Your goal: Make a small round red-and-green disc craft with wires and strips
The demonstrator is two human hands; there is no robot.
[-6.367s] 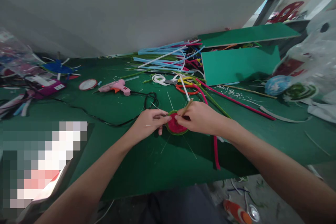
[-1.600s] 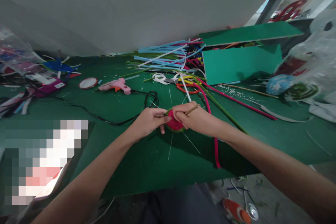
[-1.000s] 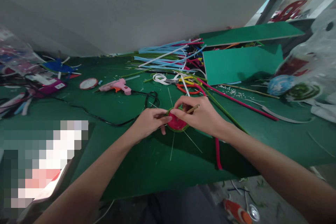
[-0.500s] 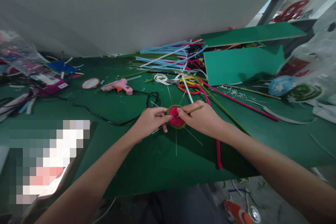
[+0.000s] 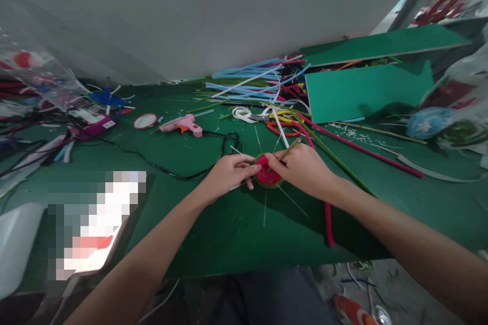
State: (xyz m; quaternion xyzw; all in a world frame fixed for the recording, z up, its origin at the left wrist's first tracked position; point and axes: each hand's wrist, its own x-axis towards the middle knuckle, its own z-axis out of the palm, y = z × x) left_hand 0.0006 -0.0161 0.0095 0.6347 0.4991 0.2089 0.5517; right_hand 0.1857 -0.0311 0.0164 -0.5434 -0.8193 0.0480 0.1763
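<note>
A small round disc (image 5: 270,176), red inside with a green rim, sits between my two hands. Thin pale spokes stick out around it. My left hand (image 5: 230,173) grips the disc's left edge, thumb on the red face and fingers partly curled at the rim. In my closed right hand (image 5: 303,163) is a thin brownish stick (image 5: 295,145), its upper end jutting above the knuckles. The stick's lower end is hidden by my fingers, which press at the red face. A red fuzzy strip (image 5: 330,226) hangs out below my right wrist.
Behind my hands lie scissors (image 5: 284,123), a white coil (image 5: 244,114) and a pink glue gun (image 5: 183,124) with a black cord. Bundled blue strips (image 5: 244,73) lie farther back, beside a green box (image 5: 369,91). A lit phone (image 5: 102,233) rests at left.
The camera has turned slightly left, so everything sits farther right. The stick in my right hand now stands steeper. My left hand keeps its hold on the disc.
</note>
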